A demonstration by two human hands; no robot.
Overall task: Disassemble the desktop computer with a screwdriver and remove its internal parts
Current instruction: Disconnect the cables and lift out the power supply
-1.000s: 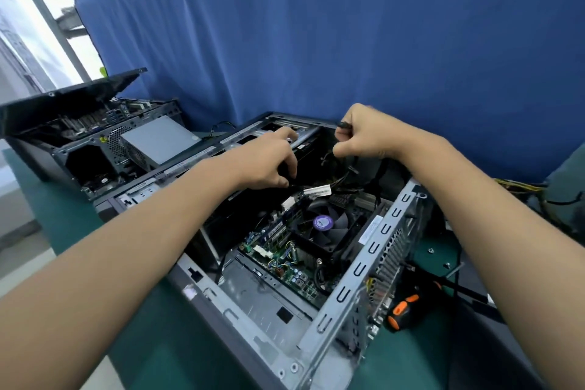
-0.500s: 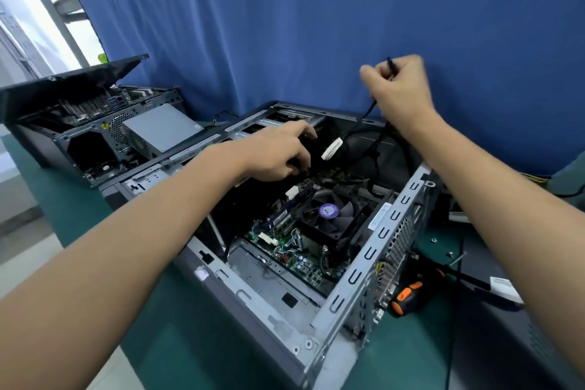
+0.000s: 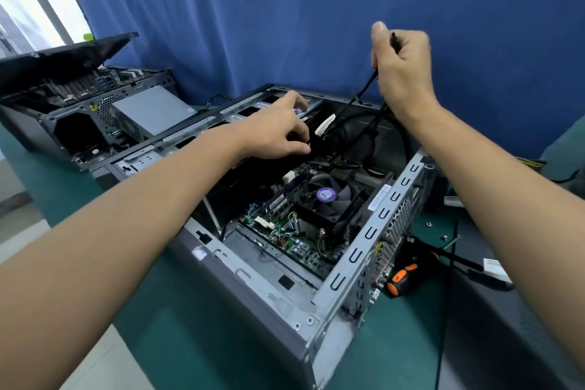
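An open grey desktop case [image 3: 373, 237] lies on its side on the green table. Inside are a green motherboard [image 3: 294, 241] and a black CPU fan [image 3: 326, 196] with a purple label. My right hand [image 3: 402, 73] is raised above the case's far end and grips a black cable [image 3: 364, 92] that runs down into the case; a white connector [image 3: 324, 125] hangs beside it. My left hand [image 3: 278, 130] reaches into the far part of the case with curled fingers on a dark part; what it grips is hidden. A black and orange screwdriver [image 3: 403, 277] lies right of the case.
A second opened computer [image 3: 95, 111] with a raised black panel and a grey power supply [image 3: 152, 111] stands at the back left. Loose screws [image 3: 429, 224] and black cables [image 3: 468, 263] lie on the table at the right. A blue curtain hangs close behind.
My right hand has risen from the case's far edge, pulling the black cable up with it. The white connector has come up out of the case. My left hand stays inside the far part.
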